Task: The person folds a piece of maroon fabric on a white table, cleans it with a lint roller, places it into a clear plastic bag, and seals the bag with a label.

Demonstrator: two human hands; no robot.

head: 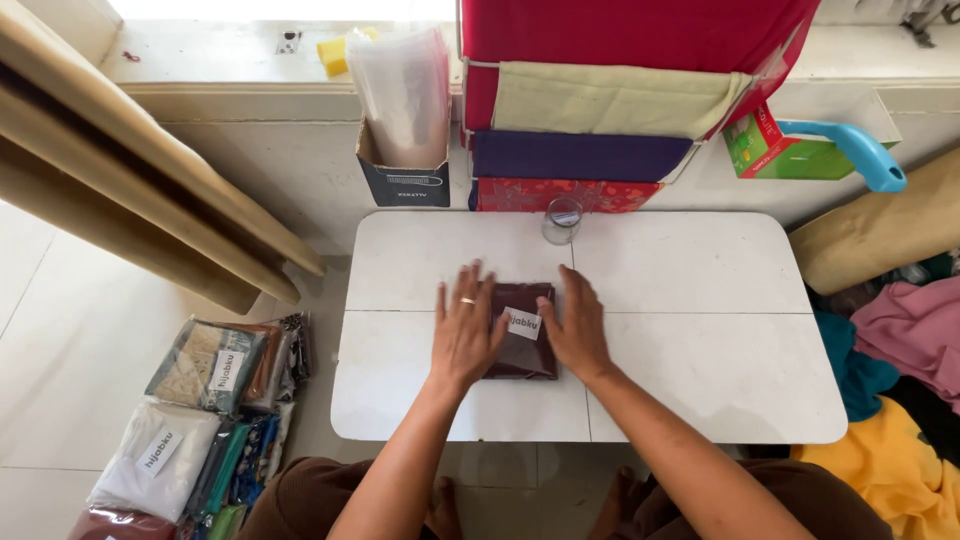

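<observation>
A dark maroon folded cloth in a clear packet (522,345) with a white label lies in the middle of a small white folding table (700,340). My left hand (467,325), with a ring on one finger, lies flat on the packet's left side, fingers spread. My right hand (577,325) presses flat on its right side. Neither hand grips the packet; both rest on top of it.
A clear glass (562,220) stands at the table's far edge. Behind it a red hanging organiser (600,100) holds folded cloths, next to a box of clear bags (405,110). Packed cloths (200,420) lie on the floor at left. Loose fabrics (900,370) pile up at right.
</observation>
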